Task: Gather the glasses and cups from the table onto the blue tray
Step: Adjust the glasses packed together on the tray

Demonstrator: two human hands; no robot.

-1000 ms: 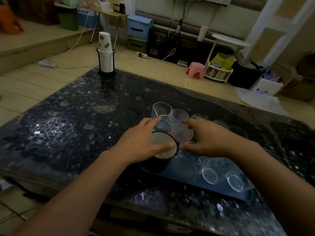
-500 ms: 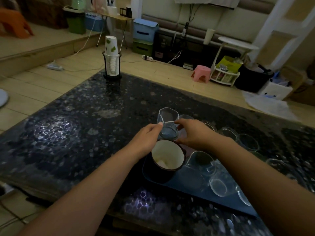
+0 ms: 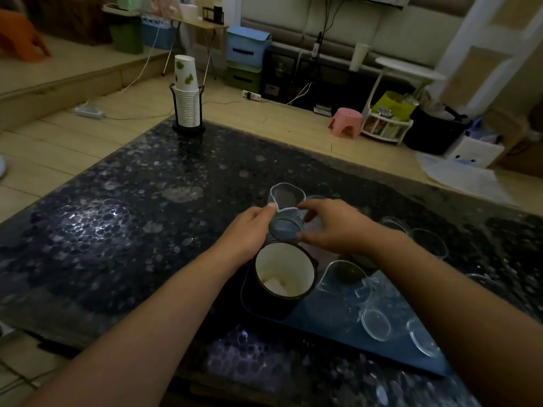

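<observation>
- Two hands are closed on one clear glass pitcher (image 3: 286,214) at frame centre: left hand (image 3: 249,230) on its left wall, right hand (image 3: 332,227) on its right.
- Pitcher is held upright, just above the blue tray (image 3: 338,324)'s far-left corner, beyond the dark mug (image 3: 283,274).
- Both hands are judged equally near.

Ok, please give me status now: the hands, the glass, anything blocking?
Left hand and right hand both grip the clear spouted glass. Glass at far end of blue tray. Dark mug close in front.
</observation>
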